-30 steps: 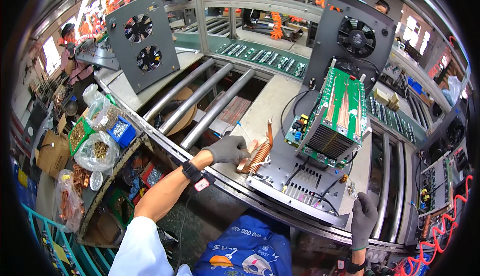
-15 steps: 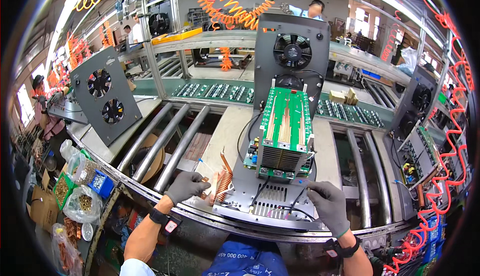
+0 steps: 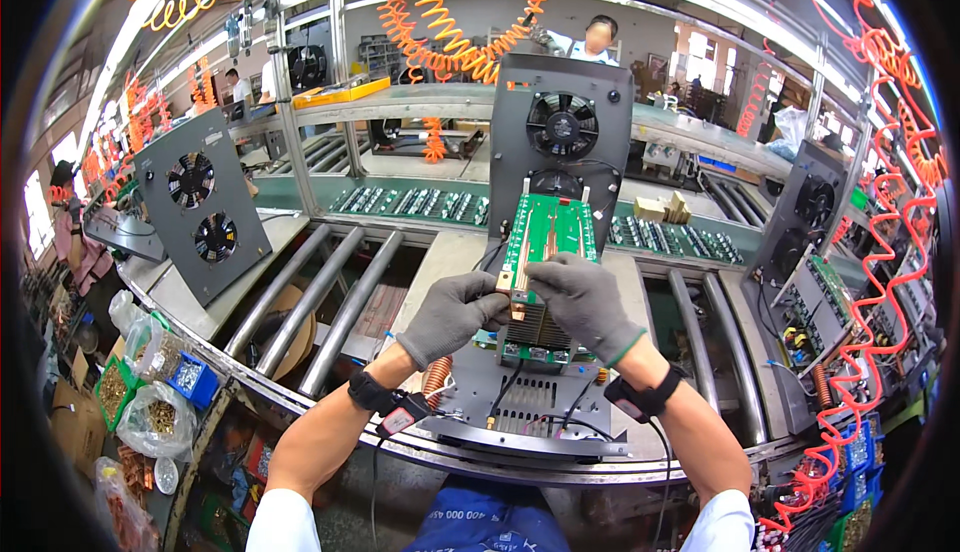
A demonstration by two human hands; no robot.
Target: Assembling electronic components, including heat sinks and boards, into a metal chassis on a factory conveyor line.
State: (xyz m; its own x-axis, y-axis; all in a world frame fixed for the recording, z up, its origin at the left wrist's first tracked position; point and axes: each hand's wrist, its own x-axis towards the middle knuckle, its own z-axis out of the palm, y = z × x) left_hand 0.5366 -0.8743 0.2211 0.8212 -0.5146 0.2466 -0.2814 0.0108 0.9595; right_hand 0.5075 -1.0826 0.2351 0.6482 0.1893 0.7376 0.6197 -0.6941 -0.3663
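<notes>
Our left hand (image 3: 452, 314) and right hand (image 3: 583, 302), both in grey gloves, pinch a small copper part (image 3: 518, 297) on the green circuit board (image 3: 548, 242).

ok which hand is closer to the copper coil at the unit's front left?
Left. The left hand is just above the copper coil, its wrist beside it; the right hand is farther right, over the green board.

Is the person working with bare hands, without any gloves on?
No, both the left hand and the right hand wear grey knitted gloves while they touch the green circuit board.
</notes>
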